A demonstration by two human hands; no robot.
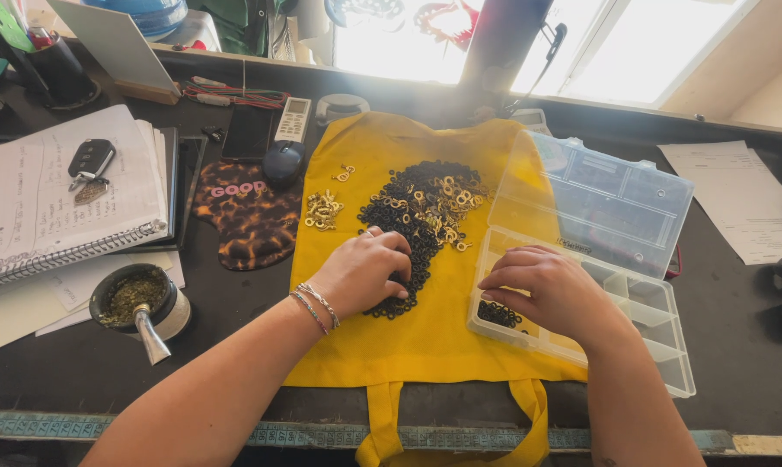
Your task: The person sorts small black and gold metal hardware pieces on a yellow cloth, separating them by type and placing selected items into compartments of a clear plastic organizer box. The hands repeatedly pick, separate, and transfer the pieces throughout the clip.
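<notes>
A yellow cloth bag (408,337) lies flat on the dark table. On it sits a heap of small black rings (412,212) mixed with gold ones, and a separate small cluster of gold rings (323,210) to the left. My left hand (360,272) rests on the lower end of the black heap, fingers curled down onto the rings. My right hand (551,290) hovers over the near-left compartment of a clear plastic organiser box (659,333), fingertips pinched together above some black rings (499,314) lying in it. Whether either hand holds a ring is hidden.
The box's clear lid (598,203) stands open behind it. Left of the bag lie a spotted mouse pad (248,220), a mouse (284,162), a spiral notebook (54,203) with a car key (90,160), and a cup of herbs with a metal straw (140,303). Papers (741,199) lie at the right.
</notes>
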